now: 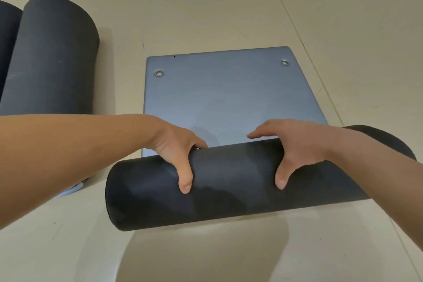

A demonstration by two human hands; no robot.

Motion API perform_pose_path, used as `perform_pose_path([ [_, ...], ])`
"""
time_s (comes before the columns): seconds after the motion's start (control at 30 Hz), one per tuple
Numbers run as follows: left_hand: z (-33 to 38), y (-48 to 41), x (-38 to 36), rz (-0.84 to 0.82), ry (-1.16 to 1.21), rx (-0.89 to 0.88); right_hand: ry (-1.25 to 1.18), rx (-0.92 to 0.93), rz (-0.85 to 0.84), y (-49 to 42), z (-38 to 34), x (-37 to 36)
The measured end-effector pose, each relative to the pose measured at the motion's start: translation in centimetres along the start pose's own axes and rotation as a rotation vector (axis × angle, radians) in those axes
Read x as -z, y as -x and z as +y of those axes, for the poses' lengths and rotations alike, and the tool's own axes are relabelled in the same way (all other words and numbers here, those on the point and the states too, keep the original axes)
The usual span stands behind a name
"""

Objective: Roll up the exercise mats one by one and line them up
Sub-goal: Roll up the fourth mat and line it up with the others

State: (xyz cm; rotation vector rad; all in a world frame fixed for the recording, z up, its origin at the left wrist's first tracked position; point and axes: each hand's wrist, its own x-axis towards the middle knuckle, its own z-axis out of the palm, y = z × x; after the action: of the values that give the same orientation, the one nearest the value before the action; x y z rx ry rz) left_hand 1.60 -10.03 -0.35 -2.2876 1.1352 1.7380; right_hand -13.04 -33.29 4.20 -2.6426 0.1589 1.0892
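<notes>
Nearest the camera, the mat roll [229,181] lies crosswise on the floor [206,7], its dark outer face up, its left end free and its right end passing under the right forearm.

Hand pose:
- Left hand [176,151] grips the roll left of centre. The thumb runs down the near face; the fingers curl over the crest and are hidden behind it.
- Right hand [302,144] rests on the roll right of centre. The thumb is spread wide down the near face; the fingers reach nearly straight and close together across the crest, tips over the flat section.
- Both forearms are bare and extended forward.

Edges and room:
- The flat section [229,98] of the mat, blue-grey face up, extends from the roll to its far edge, which carries one grommet [158,73] near the left corner and another grommet [284,62] near the right corner.
- Bare floor lies beyond the far edge. A floor seam [297,30] runs diagonally past the mat's right edge.

Surroundings:
- One finished roll [52,57] lies lengthwise near the flat section's left edge, apart from it.
- A second finished roll [6,36] touches its left side, cut off by the frame
</notes>
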Motion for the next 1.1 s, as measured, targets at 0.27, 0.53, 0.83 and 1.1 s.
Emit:
perform_pose_path([
  [0.27, -2.8, 1.6, 4.7, 0.327, -0.199, 0.166, 0.260, -0.058, 0.286, -1.1, -3.0, -1.2],
  [0.53, 4.9, 2.5, -0.9, 0.572, -0.549, 0.104, 0.147, -0.134, 0.007, -2.7, -2.9, 2.0],
  [0.83, 1.1, -1.2, -5.2, 0.642, -0.623, 0.189, 0.407, -0.129, 0.474, -3.2, -3.5, -0.6],
  [1.1, -1.6, -0.2, 0.4, 0.604, -0.462, 0.055, 0.398, -0.091, 0.267, -4.0, -3.3, -1.5],
])
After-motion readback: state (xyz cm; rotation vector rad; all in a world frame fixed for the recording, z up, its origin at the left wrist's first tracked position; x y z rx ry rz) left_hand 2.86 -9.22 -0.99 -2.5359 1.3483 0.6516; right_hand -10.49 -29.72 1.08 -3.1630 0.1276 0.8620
